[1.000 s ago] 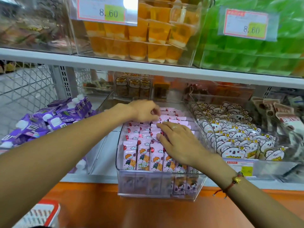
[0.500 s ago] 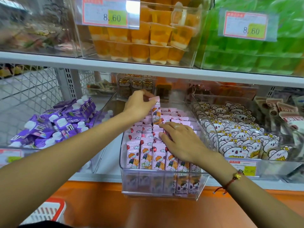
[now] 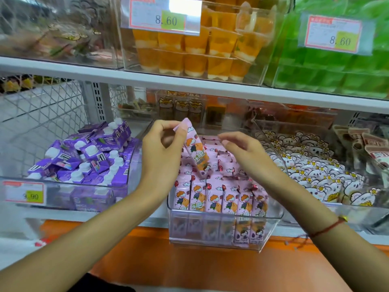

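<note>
On the white shelf, a clear bin, its front wall hanging out past the shelf edge. Left of the bin, purple cartons; right of the bin, white flower-faced packets; above the bin, one shelf up, orange jelly cups. Inside the bin, rows of pink packets standing on end, tight against the front wall, looser and tumbled toward the back.

Over the middle of the bin, both hands in the air. In the left hand, one pink packet, pinched at its top corner between thumb and fingers, hanging tilted above the rows. Just right of it, also over the bin, the right hand with nothing in it: fingers relaxed and slightly bent, tips toward the packet without touching.

Judged light and soft — thin film, probably slick, likely to bend or swing from a one-corner pinch. Best taken by the flat crimped ends or across both long edges, not squeezed in the middle; a second grip at the lower end to steady it for slotting into a row. Hardly fragile, though easily creased.

Long narrow pouch, pale pink — cartoon child with orange hair, white clouds, orange lettering low down, serrated seal at the top.
</note>
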`<action>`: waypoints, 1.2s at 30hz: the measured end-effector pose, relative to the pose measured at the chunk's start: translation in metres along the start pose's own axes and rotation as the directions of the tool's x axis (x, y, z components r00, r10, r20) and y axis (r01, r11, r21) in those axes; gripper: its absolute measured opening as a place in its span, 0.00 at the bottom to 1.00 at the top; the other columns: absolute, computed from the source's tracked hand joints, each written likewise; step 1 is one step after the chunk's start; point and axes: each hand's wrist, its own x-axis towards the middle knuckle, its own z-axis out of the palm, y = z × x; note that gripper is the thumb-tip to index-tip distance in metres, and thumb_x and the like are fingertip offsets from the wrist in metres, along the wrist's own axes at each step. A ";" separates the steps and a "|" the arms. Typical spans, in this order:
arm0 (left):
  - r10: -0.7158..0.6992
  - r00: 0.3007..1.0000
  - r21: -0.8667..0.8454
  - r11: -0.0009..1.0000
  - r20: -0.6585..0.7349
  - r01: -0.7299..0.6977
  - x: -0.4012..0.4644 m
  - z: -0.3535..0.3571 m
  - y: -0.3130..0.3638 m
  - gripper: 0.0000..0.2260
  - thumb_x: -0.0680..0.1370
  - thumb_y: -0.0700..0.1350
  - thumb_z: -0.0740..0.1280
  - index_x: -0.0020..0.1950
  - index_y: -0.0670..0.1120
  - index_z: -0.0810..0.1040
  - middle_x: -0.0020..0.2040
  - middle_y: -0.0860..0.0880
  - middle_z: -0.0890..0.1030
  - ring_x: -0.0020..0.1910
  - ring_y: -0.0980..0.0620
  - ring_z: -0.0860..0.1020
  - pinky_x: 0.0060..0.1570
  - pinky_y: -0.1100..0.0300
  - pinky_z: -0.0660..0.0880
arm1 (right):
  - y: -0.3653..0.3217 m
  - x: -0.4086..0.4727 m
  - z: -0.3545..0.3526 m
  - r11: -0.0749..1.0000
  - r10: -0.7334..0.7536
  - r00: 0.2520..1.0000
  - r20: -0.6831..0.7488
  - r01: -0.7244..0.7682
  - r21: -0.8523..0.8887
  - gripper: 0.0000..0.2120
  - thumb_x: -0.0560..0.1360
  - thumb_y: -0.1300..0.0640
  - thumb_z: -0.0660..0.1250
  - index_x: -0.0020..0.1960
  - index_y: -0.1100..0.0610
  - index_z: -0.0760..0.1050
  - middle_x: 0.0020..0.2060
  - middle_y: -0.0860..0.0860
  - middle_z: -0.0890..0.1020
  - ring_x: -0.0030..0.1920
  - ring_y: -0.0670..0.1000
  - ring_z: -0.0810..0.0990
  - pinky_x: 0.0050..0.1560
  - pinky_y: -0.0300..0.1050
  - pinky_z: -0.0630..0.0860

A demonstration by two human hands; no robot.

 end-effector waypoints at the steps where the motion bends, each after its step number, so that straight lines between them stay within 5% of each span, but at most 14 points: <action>1: -0.011 1.000 -0.010 1.000 0.028 0.011 -0.002 0.000 0.001 0.03 0.78 0.45 0.67 0.44 0.51 0.76 0.35 0.62 0.81 0.37 0.66 0.79 0.42 0.68 0.77 | -0.006 -0.007 0.002 0.998 -0.035 0.999 0.010 0.034 0.053 0.13 0.80 0.53 0.60 0.64 0.51 0.74 0.56 0.42 0.78 0.51 0.34 0.76 0.45 0.21 0.68; 4: -0.018 0.996 -0.031 0.999 0.084 0.021 -0.009 0.003 0.002 0.01 0.77 0.44 0.68 0.46 0.49 0.78 0.37 0.59 0.83 0.39 0.65 0.80 0.40 0.71 0.76 | -0.013 -0.024 0.017 0.985 -0.086 0.990 0.114 0.067 0.157 0.15 0.79 0.51 0.61 0.65 0.49 0.72 0.52 0.44 0.79 0.41 0.35 0.79 0.39 0.27 0.74; 7: -0.071 0.988 -0.053 0.995 0.137 0.079 -0.012 0.004 0.000 0.04 0.78 0.42 0.66 0.50 0.48 0.79 0.44 0.55 0.83 0.45 0.63 0.81 0.46 0.65 0.78 | -0.008 -0.028 0.025 0.984 -0.099 0.993 0.062 0.088 0.155 0.12 0.78 0.52 0.63 0.62 0.49 0.74 0.51 0.47 0.80 0.44 0.40 0.80 0.40 0.31 0.75; 10: -0.085 0.974 0.014 0.996 0.208 0.084 -0.014 0.002 -0.003 0.08 0.79 0.42 0.64 0.57 0.49 0.77 0.54 0.53 0.81 0.55 0.60 0.79 0.55 0.58 0.78 | -0.001 -0.027 0.022 0.936 0.075 0.997 0.020 -0.077 0.343 0.06 0.78 0.51 0.65 0.54 0.46 0.75 0.44 0.42 0.83 0.42 0.36 0.81 0.38 0.26 0.74; 13: -0.042 0.953 0.141 0.990 0.301 -0.001 -0.016 0.002 -0.006 0.09 0.78 0.41 0.67 0.54 0.54 0.76 0.53 0.61 0.79 0.52 0.67 0.77 0.48 0.71 0.75 | 0.003 -0.027 0.018 0.806 0.199 0.978 0.068 -0.203 0.557 0.03 0.78 0.52 0.65 0.50 0.50 0.77 0.37 0.38 0.84 0.37 0.35 0.81 0.33 0.30 0.74; 15: -0.055 0.939 0.224 0.974 0.340 -0.024 -0.019 0.004 -0.008 0.10 0.75 0.46 0.70 0.54 0.57 0.76 0.52 0.63 0.78 0.49 0.66 0.77 0.43 0.73 0.73 | 0.004 -0.028 0.017 0.768 0.211 0.974 0.080 -0.216 0.603 0.04 0.77 0.52 0.66 0.50 0.51 0.78 0.38 0.38 0.84 0.37 0.36 0.82 0.34 0.32 0.75; 19: -0.010 0.928 0.363 0.922 0.372 -0.136 -0.026 0.008 -0.009 0.19 0.67 0.58 0.73 0.56 0.59 0.73 0.54 0.64 0.76 0.50 0.62 0.76 0.46 0.54 0.78 | 0.002 -0.027 0.020 0.742 0.215 0.975 0.060 -0.203 0.639 0.09 0.77 0.52 0.67 0.55 0.54 0.78 0.36 0.41 0.82 0.35 0.39 0.80 0.40 0.38 0.77; 24: 0.063 0.924 0.343 0.917 0.378 -0.203 -0.021 0.005 -0.008 0.15 0.74 0.50 0.71 0.56 0.59 0.70 0.54 0.64 0.76 0.51 0.64 0.76 0.45 0.57 0.79 | -0.001 -0.029 0.016 0.662 0.186 0.979 0.083 -0.187 0.726 0.13 0.73 0.53 0.69 0.56 0.55 0.77 0.46 0.47 0.83 0.45 0.44 0.82 0.46 0.39 0.79; 29: 0.051 0.899 0.286 0.939 0.435 -0.191 -0.016 0.002 -0.009 0.10 0.79 0.44 0.65 0.56 0.57 0.70 0.57 0.62 0.77 0.57 0.65 0.76 0.56 0.59 0.75 | -0.007 -0.030 0.011 0.752 0.088 0.993 0.083 -0.121 0.648 0.12 0.80 0.56 0.60 0.61 0.53 0.76 0.56 0.48 0.83 0.58 0.46 0.80 0.61 0.43 0.75; 36: 0.127 0.904 0.372 0.881 0.408 -0.292 -0.022 0.004 -0.014 0.18 0.74 0.50 0.71 0.63 0.55 0.71 0.59 0.61 0.75 0.60 0.64 0.72 0.56 0.68 0.70 | -0.010 -0.039 0.021 0.899 -0.008 0.962 -0.273 0.127 0.420 0.13 0.72 0.59 0.72 0.55 0.56 0.76 0.50 0.49 0.83 0.50 0.43 0.82 0.44 0.32 0.78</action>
